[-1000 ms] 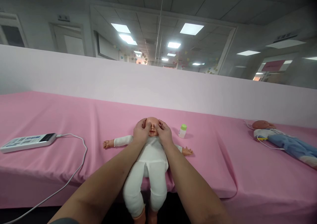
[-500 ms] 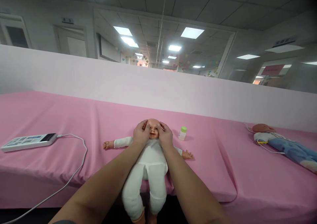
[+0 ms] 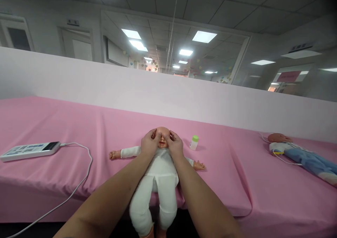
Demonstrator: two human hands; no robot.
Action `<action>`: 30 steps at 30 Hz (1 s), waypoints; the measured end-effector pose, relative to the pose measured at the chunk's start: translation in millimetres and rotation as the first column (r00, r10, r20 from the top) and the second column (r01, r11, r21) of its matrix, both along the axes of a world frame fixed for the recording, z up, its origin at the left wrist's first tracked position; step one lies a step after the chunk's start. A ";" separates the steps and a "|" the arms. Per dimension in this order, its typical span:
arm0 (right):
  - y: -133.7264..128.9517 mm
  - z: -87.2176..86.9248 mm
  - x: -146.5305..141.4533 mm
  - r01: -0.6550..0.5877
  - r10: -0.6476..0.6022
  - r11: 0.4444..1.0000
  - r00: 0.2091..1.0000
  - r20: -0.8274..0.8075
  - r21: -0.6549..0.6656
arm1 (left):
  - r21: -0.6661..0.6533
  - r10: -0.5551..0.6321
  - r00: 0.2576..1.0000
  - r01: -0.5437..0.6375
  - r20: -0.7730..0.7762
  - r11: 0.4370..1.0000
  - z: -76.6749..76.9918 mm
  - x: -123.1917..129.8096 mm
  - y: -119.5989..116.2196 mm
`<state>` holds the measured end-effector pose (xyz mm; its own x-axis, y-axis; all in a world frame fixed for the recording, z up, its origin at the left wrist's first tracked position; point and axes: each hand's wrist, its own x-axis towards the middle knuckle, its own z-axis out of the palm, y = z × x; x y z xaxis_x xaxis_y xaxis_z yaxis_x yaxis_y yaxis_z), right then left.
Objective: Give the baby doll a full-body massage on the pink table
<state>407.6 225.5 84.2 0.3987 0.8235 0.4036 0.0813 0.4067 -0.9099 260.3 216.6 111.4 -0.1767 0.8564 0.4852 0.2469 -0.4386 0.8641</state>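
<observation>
A baby doll in a white suit lies on its back on the pink sheet, its arms spread and its legs toward me. My left hand cups the left side of the doll's head, the thumb lying across the face by one eye. On the other side, my right hand holds the head the same way, its thumb over the other eye. The fingers of both hands curl round the sides of the head and are partly hidden. The doll's forehead, nose and mouth show between my thumbs.
A small bottle with a green cap stands just right of the doll. Far left lies a white device with a screen, its cable trailing off the bed's front edge. Another doll in blue lies far right. A white partition runs behind the bed.
My thumbs have moved inward over the doll's eyes, which were visible before. The hands otherwise keep their place at the head, and the doll lies as before.
</observation>
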 end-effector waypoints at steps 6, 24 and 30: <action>2.8 -1.4 2.7 0.010 -0.010 1.000 1.000 -0.007 -0.006 | -0.019 0.024 1.000 -0.024 -0.007 1.000 -1.8 -0.6 3.9; -4.0 4.5 -0.4 -0.045 0.044 0.999 0.998 -0.049 -0.016 | -0.021 0.015 0.999 -0.016 -0.052 1.000 -5.9 -1.7 5.1; -3.3 6.3 3.5 0.020 -0.017 0.998 0.999 0.045 -0.059 | -0.065 0.010 0.998 -0.014 -0.067 0.998 -3.3 -0.3 4.6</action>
